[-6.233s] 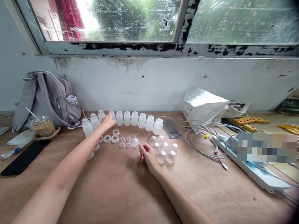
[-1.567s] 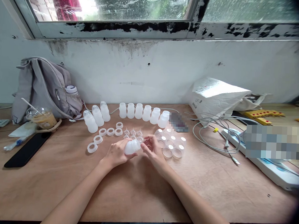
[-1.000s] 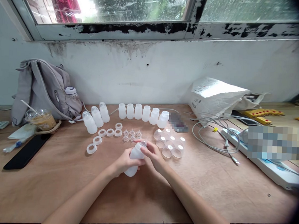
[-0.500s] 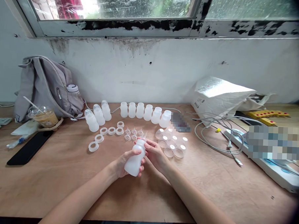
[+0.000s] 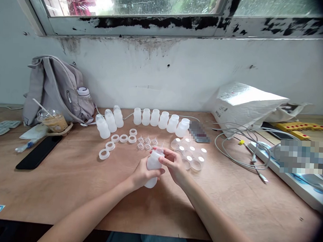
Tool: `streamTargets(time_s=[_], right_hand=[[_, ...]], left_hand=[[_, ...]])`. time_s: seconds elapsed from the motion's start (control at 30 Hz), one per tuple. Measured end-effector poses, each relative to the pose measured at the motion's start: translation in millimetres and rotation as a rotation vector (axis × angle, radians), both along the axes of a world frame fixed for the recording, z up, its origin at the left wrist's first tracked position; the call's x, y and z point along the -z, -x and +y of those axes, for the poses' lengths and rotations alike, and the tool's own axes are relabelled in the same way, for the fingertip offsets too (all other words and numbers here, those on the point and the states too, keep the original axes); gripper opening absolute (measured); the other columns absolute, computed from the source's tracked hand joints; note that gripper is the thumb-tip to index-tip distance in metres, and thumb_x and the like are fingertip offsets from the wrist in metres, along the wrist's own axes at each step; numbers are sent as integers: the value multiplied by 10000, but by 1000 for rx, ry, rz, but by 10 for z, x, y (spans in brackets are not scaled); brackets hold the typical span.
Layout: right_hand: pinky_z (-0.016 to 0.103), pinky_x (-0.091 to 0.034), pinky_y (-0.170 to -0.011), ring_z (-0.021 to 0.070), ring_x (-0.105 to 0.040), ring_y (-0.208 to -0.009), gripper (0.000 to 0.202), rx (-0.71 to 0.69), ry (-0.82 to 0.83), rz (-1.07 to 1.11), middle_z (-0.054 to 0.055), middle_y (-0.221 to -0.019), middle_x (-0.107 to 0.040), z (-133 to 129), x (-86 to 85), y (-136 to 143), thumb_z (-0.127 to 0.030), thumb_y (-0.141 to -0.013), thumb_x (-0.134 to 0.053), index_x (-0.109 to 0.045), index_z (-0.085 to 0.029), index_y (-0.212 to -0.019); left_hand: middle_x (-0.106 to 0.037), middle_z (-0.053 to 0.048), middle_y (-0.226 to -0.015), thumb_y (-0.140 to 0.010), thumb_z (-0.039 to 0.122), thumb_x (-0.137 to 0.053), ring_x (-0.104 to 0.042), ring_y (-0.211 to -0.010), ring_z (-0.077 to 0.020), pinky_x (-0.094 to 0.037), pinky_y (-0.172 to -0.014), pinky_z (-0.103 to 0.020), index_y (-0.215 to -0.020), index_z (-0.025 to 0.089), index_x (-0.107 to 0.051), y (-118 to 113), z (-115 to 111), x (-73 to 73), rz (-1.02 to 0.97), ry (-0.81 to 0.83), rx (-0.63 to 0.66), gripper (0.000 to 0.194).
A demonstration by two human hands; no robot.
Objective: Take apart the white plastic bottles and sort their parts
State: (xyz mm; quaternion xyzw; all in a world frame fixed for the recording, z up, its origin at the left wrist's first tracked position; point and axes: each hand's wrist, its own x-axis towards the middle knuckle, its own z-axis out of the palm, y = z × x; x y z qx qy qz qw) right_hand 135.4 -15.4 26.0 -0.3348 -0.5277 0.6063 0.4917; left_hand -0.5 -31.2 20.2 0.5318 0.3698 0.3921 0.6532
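A frosted white bottle (image 5: 154, 161) stands nearly upright in my left hand (image 5: 143, 173), whose fingers wrap its body. At its neck, a clear nipple (image 5: 160, 150) points upward. My right hand (image 5: 174, 165) has its fingers on the nipple's base and the bottle rim. Behind my hands lie several clear nipples (image 5: 147, 141), and several white rings (image 5: 123, 138) curve off to their left. Clear round caps (image 5: 196, 165) are grouped just right of my right hand. Several open bottles (image 5: 155, 117) line the back, with capped bottles (image 5: 110, 121) to their left.
At left are a backpack (image 5: 55, 91), an iced drink cup (image 5: 54, 120) and a black phone (image 5: 39, 153). Coiled cables (image 5: 229, 152), a white bag (image 5: 245, 103) and a power strip (image 5: 290, 176) occupy the right side. Behind the wooden table (image 5: 94, 189) rises a wall.
The bottle in my left hand is more upright. My right fingers have shifted over its top and around the nipple's base. The whole view has moved slightly.
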Motion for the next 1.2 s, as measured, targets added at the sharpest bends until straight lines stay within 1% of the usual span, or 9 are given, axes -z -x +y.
streamTargets(time_s=[0.17,0.27,0.33,0.47,0.6,0.8,0.97,1.07,1.2], right_hand=[[368,-429,-802,227,-562,-922,320,41,-237,-205,63,-999,-634,16,-36,-57,-343,-736,-620,-612,-229,-1035],[387,-386,-840,227,-535,-906,206,290,-542,-572,55,-913,-648,128,-59,-197,-338,-767,-577,-644,-237,-934],[400,-351,-849,231,-518,-872,176,513,-656,-803,61,-853,-651,224,-56,-331,-321,-800,-522,-651,-226,-874],[412,-320,-753,273,-475,-870,195,741,-534,-1240,91,-864,-642,355,12,-562,-306,-780,-503,-659,-193,-808],[403,-290,-686,297,-462,-862,193,732,-367,-1469,119,-892,-637,372,101,-610,-298,-748,-523,-664,-173,-790],[399,-283,-706,280,-492,-882,205,610,-429,-1443,90,-882,-639,319,125,-472,-333,-783,-492,-644,-204,-831],[450,-261,-799,272,-501,-933,183,465,-534,-1352,62,-938,-632,269,106,-381,-288,-765,-524,-611,-233,-917],[489,-253,-848,271,-522,-922,140,519,-562,-1199,65,-896,-641,257,86,-349,-272,-763,-542,-599,-221,-880],[401,-390,-776,220,-565,-814,244,724,-513,-733,79,-909,-624,218,5,-317,-346,-781,-543,-561,-206,-980]], left_hand=[[-608,-51,-872,-644,321,-671,-571,-756,-173,-447,-662,-269,-1016,144,-524,50,33,-17,195,-326,-161,438],[-588,-28,-799,-669,382,-649,-548,-711,-149,-432,-635,-250,-917,151,-528,97,95,22,295,-378,-279,360],[-555,-5,-717,-687,415,-627,-531,-643,-130,-424,-600,-243,-833,158,-505,115,129,59,300,-352,-314,320],[-534,4,-704,-712,451,-596,-534,-626,-126,-428,-597,-246,-791,175,-460,121,146,98,257,-328,-357,318],[-533,0,-712,-724,455,-582,-524,-630,-126,-427,-595,-244,-806,182,-449,116,140,88,280,-363,-400,315],[-530,10,-696,-722,455,-581,-515,-623,-125,-415,-590,-236,-823,187,-439,134,140,77,359,-424,-423,320],[-587,-15,-831,-717,453,-587,-561,-691,-149,-428,-625,-254,-1027,197,-395,191,133,52,438,-480,-379,446],[-585,-40,-959,-691,462,-610,-582,-785,-175,-439,-671,-276,-1100,214,-349,236,154,56,538,-547,-360,545],[-586,-43,-1008,-690,481,-598,-584,-861,-204,-446,-720,-310,-1074,234,-404,289,210,106,719,-684,-330,496]])
